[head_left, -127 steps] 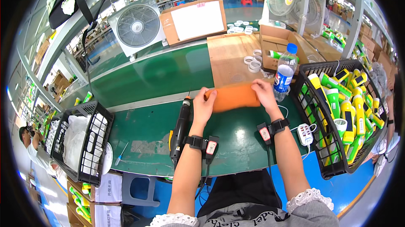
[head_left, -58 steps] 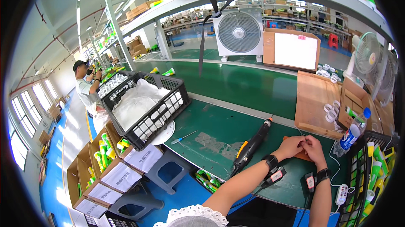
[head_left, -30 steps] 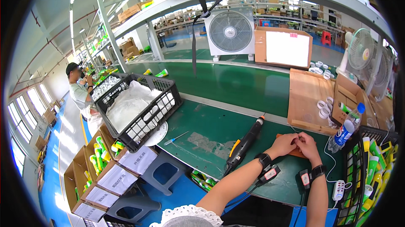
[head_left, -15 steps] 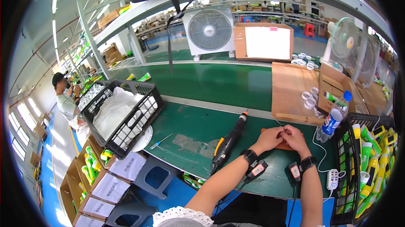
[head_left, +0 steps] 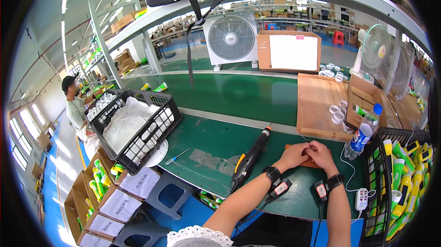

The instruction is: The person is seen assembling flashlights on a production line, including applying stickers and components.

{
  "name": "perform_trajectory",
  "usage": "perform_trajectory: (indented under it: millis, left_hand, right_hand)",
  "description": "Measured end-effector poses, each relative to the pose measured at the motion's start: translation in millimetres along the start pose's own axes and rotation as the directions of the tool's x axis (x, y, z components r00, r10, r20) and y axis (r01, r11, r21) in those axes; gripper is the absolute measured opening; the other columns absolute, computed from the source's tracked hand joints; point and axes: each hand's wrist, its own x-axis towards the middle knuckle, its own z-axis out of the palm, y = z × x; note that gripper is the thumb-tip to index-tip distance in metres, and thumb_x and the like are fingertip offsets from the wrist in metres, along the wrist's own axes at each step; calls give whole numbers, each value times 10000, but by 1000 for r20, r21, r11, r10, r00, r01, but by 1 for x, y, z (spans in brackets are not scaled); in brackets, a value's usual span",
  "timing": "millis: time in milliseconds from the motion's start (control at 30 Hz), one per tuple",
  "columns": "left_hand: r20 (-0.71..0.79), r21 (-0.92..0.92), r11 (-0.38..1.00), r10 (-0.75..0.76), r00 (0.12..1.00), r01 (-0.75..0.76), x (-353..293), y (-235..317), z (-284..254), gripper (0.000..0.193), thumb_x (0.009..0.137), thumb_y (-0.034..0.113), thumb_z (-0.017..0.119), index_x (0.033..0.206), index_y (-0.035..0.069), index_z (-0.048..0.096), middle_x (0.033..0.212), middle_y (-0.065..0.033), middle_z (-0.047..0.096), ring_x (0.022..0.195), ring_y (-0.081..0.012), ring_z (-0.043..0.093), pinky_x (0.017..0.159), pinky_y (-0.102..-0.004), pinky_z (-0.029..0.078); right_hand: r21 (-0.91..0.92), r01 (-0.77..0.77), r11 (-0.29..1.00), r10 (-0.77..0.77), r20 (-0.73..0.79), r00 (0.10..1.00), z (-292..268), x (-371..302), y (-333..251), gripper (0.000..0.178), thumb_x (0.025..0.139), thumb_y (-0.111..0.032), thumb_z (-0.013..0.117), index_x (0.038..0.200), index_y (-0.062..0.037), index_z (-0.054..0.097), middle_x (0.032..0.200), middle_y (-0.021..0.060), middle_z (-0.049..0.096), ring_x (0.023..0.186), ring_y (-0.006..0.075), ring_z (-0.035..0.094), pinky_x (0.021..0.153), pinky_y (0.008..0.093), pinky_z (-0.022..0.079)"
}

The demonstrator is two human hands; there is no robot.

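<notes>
The orange sheet, earlier stretched, is now rested on the bench beneath left hand and right hand, brought together; handling seems confined to fingertips (any pinch cannot be told).

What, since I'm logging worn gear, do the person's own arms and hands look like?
The left hand and right hand are ungloved. Each wrist wears a black strap with a black box, red-bordered pale label and black cable. White ruffled trim edges the grey left sleeve; the right sleeve is out of view.
</notes>
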Motion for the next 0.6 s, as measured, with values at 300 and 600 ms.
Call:
perform_trajectory:
  millis: [300, 600]
  left_hand:
    - [-34, 23, 999, 41, 999, -40, 0, -5, 1, 204, 721, 136, 574, 886, 32, 515, 803, -135, 578, 755, -304, 557, 651, -359, 433]
    - [18, 16, 997, -71, 997, 71, 3, -3, 2, 198, 733, 171, 568, 886, 46, 546, 785, -113, 598, 756, -279, 577, 651, -363, 447]
  right_hand:
    - [-24, -12, 1000, 12, 4, 1000, 2, 1, -3, 101, 805, -91, 562, 839, 2, 542, 638, 31, 570, 511, 63, 500, 426, 197, 370]
    - [-449, 390, 804, -533, -256, 806, 9, -22, -105, 110, 734, -44, 591, 843, -33, 580, 611, 74, 545, 480, 175, 504, 458, 275, 403]
